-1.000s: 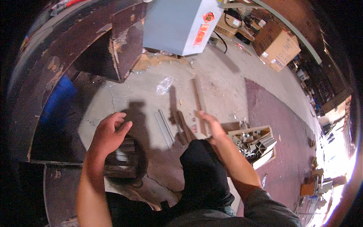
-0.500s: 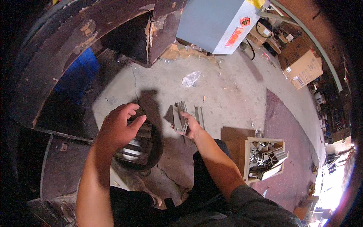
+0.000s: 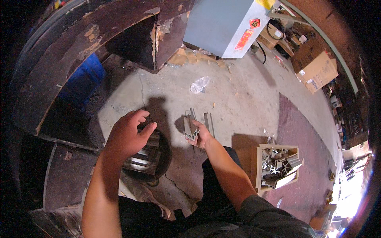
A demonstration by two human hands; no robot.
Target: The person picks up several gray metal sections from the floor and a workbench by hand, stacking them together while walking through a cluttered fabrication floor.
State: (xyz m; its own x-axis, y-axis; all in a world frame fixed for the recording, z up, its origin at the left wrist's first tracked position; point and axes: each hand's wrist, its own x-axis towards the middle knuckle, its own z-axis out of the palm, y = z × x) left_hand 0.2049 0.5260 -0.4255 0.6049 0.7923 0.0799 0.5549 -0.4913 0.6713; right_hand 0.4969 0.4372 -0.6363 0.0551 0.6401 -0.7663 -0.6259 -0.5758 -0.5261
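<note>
While we grip a short aluminium profile (image 3: 190, 127) in our right hand (image 3: 201, 137), our left hand (image 3: 127, 135) hovers open.
Its long axis points away from us; more profiles (image 3: 143, 154) fill the dark bucket (image 3: 164, 156) below the left hand.

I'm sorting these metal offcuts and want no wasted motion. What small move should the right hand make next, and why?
Probably carry the short aluminium profile leftward to the black bucket. The right hand grips it above the concrete floor, and the bucket beside it already holds similar profiles. The left hand hovers open over them, so it may need to clear first.
</note>
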